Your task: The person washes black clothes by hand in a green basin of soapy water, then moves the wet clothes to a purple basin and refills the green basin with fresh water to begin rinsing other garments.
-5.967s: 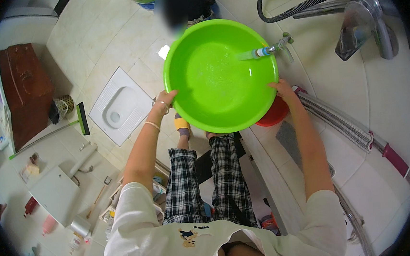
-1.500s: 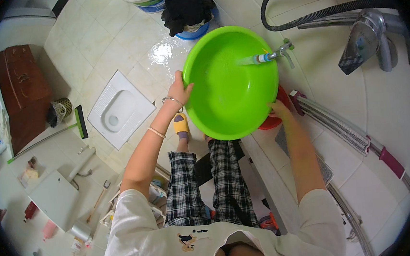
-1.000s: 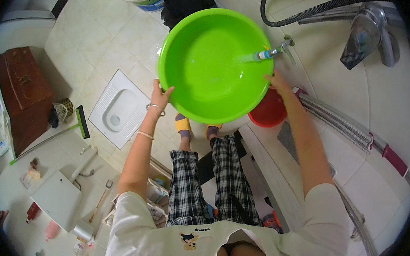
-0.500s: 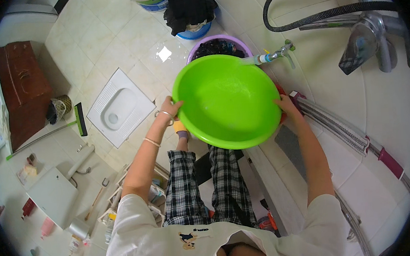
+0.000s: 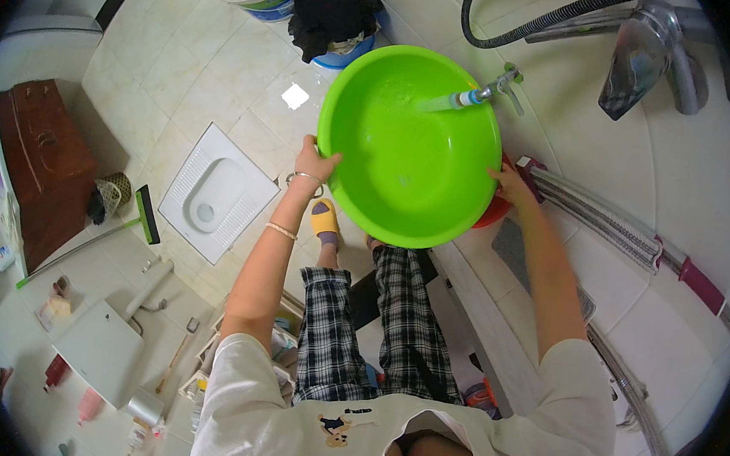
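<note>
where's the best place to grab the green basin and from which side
The rim of the green basin, from left and right: it is wide and round, so opposite holds should balance it, clear of the tap over its right edge.

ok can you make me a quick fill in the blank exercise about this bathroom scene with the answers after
The left grip and right grip hold a wide basin coloured bright ____.
In the picture, the squat toilet lies to the ____ of the basin.
The smaller tub, partly hidden beneath the basin's lower right edge, is ____.
The slipper on the person's left foot is ____.

Missing words: green; left; red; yellow
</note>
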Tool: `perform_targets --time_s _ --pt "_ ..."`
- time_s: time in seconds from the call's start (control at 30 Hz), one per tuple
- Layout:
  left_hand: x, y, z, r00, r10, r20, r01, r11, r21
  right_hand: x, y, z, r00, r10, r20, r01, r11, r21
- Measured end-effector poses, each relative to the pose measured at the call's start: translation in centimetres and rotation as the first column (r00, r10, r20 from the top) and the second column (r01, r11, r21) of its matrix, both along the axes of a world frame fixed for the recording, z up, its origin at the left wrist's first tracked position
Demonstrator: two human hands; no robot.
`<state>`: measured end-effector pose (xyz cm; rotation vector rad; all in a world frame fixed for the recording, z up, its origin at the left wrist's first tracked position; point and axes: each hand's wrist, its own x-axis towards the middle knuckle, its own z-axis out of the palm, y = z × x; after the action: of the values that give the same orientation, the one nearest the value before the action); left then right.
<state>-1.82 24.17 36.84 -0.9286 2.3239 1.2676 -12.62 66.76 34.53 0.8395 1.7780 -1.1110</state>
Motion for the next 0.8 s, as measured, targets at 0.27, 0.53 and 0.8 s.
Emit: perform_targets --time_s 0.27,0.53,0.8 --pt "3.2 -2.2 -2.0 0.964 0.148 0.22 -0.215 0.921 0.325 1.0 -0.6 -2.0 0.96 0.087 -0.266 -0.148 0.964 -0.221" --pt "3.5 -0.5 -1.7 0.952 0.213 0.221 -0.299 0.805 0.513 -1.8 0.3 1.3 0.98 0.187 0.074 -0.179 0.979 -0.102" --pt "6.9 -0.9 -6.1 0.775 0.491 0.399 -0.573 0.277 0.771 3.9 -3.3 5.1 0.97 -0.211 0.118 0.228 0.961 -0.158"
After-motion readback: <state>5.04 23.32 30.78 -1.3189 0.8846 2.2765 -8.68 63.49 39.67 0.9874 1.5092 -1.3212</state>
